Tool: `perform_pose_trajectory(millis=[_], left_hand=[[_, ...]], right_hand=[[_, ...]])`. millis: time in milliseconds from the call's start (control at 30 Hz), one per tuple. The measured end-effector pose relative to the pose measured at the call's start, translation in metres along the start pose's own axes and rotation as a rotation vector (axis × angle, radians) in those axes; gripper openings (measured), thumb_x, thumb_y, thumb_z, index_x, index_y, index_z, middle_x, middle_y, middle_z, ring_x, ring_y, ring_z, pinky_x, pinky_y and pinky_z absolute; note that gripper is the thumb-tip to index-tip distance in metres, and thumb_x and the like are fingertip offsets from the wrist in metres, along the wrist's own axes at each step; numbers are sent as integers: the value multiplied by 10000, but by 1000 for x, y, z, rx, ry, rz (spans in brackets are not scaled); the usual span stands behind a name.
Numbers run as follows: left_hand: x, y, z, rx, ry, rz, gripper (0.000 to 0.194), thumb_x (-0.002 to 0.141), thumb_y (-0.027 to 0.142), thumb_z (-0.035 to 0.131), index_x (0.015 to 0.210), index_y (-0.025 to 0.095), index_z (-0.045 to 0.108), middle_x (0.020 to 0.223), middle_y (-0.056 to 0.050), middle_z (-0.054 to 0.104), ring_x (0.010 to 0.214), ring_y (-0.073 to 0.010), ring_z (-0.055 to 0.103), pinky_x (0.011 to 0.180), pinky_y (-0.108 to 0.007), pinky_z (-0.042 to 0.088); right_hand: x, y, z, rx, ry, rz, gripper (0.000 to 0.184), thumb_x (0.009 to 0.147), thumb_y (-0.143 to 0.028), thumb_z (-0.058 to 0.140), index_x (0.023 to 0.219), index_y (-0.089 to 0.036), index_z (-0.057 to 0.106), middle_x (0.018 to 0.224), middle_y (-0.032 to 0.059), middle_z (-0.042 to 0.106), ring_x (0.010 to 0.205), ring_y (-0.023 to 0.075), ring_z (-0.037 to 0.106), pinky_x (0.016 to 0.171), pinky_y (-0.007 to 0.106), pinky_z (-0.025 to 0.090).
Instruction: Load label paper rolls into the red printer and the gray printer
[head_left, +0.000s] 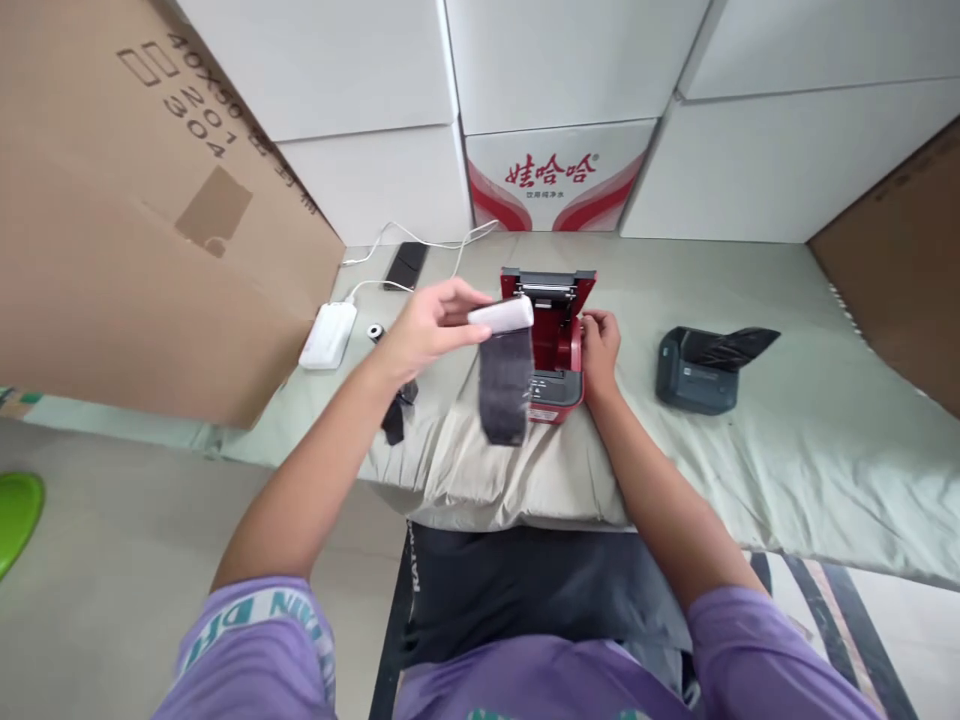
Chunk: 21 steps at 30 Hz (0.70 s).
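Observation:
A roll of white paper is pinched in my left hand, its loose end hanging down as a blackened strip. Just to its right stands a small red and dark grey label printer with its lid tipped up and its red inside showing. The roll and strip cover part of the printer's left side. My right hand is closed around the printer's right side, by a round red part; some of its fingertips are hidden.
A dark grey printer with a black strip sticking out stands to the right. Left lie a phone, a white power bank with cables, a small roll and a crumpled black strip. Cardboard and white boxes enclose the back and sides.

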<state>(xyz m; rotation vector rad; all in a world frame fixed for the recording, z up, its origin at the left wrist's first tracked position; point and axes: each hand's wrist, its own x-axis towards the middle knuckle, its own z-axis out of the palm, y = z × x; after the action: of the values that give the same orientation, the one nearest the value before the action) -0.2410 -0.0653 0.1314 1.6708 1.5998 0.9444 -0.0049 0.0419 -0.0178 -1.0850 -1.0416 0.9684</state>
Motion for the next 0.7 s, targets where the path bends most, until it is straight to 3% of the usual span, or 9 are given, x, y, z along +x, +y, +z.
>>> perform_pose_trajectory(millis=[67, 167, 333, 500, 700], left_hand=[[25, -5, 29, 111, -69, 131, 369, 775, 398, 805, 1087, 213, 738, 1098, -71, 761, 1083, -271, 700, 952, -404, 553], [47, -16, 48, 295, -119, 252, 283, 750, 320, 795, 1015, 221, 778, 1018, -54, 760, 1041, -267, 681, 979, -415, 531], [53, -28, 51, 276, -196, 234, 298, 750, 291, 783, 1038, 216, 801, 1031, -58, 774, 1041, -261, 679, 972, -393, 532], [50, -25, 59, 218, -261, 205, 334, 802, 293, 761, 1130, 246, 802, 1108, -72, 768, 1131, -273, 680, 1023, -398, 525], [45, -18, 61, 227, -197, 200, 343, 834, 284, 744, 1174, 256, 784, 1193, -70, 744, 1077, -253, 691, 1023, -399, 525]], right_hand=[[0, 2, -1, 0, -9, 4, 117, 867, -339, 567, 924, -237, 579, 816, -27, 587, 716, 148, 524, 696, 285, 471], [0, 5, -1, 11, -16, -18, 125, 881, -350, 563, 933, -237, 580, 835, -23, 596, 755, 154, 547, 753, 299, 484], [-1, 7, 0, -13, -28, -34, 180, 893, -415, 566, 937, -241, 581, 895, -3, 629, 877, 175, 593, 861, 322, 494], [-1, 8, 1, -3, -42, -51, 262, 907, -504, 567, 947, -245, 564, 916, 5, 634, 902, 181, 606, 869, 323, 498], [-1, 10, 1, 10, -41, -42, 265, 914, -506, 569, 950, -243, 575, 929, 12, 651, 924, 186, 613, 890, 330, 494]])
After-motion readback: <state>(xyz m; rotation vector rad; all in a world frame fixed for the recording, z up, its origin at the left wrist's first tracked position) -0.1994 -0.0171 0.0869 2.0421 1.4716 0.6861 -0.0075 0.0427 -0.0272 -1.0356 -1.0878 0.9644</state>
